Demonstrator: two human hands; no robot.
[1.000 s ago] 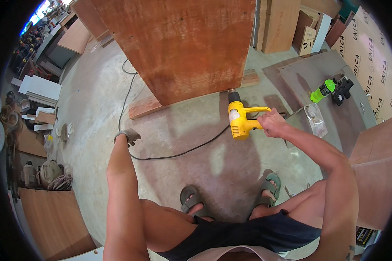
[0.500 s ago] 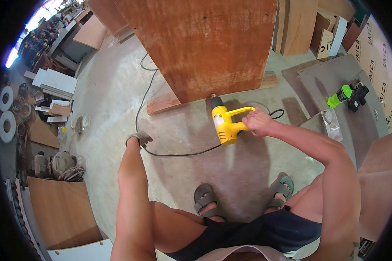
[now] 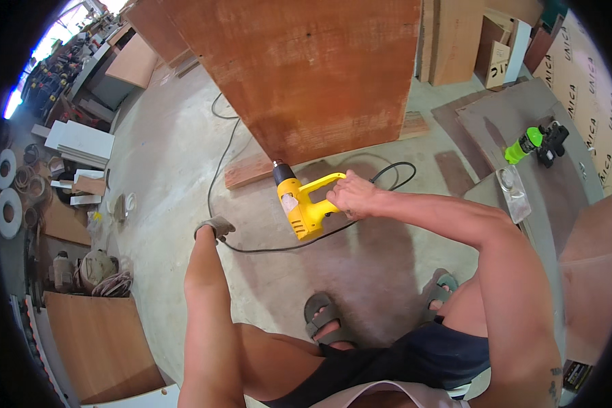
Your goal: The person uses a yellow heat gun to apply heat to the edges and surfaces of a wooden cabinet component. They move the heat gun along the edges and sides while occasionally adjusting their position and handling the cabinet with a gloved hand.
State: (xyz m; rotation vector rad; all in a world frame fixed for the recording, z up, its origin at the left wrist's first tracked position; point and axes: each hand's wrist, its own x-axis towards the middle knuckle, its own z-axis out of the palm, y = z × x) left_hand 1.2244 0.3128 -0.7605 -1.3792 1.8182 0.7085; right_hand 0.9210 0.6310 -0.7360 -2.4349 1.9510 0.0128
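My right hand is closed around the handle of a yellow heat gun. Its metal nozzle points away from me, close to the lower left corner of a tall reddish-brown wooden panel. That panel rests on a wood block at its left and another wood block at its right. My left hand, in a grey glove, hangs lower left of the panel with loosely bent fingers and no visible object in them. A black power cord passes under or behind that hand.
Cord loops lie beside my right hand. On the right, a green bottle and a black tool lie on a grey board. White boards and tape rolls sit at left. My sandals are below.
My right hand has swung the heat gun left along the panel's lower edge, from near its middle to the left corner. The cord loop shifted with it. My left hand stays almost in place.
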